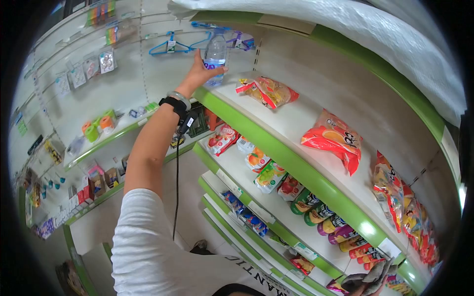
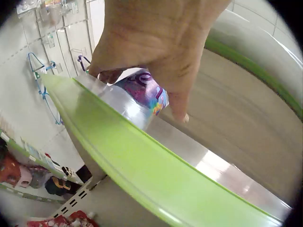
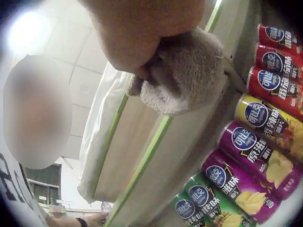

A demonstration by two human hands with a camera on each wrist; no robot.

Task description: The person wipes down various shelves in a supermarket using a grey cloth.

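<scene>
A clear plastic water bottle (image 1: pixel 216 52) with a purple and blue label stands upright at the left end of the top shelf (image 1: pixel 237 106). My left hand (image 1: pixel 200 74) grips it low down, fingers and thumb on either side. In the left wrist view the bottle's label (image 2: pixel 144 90) shows beneath the left hand (image 2: pixel 151 42), and part of the fingers is hidden. At the lower right of the head view, my right hand holds a bunched grey cloth (image 1: pixel 370 277). The right wrist view shows the right hand (image 3: pixel 142 35) curled round this cloth (image 3: pixel 189 71).
Red snack bags (image 1: pixel 333 138) lie along the top shelf. Below are fruit-printed pouches (image 1: pixel 270 176) and rows of chip cans (image 3: pixel 248 116). Blue hangers (image 1: pixel 170 47) hang on the back wall beyond the bottle. White plastic sheeting (image 1: pixel 345 24) covers the shelf above.
</scene>
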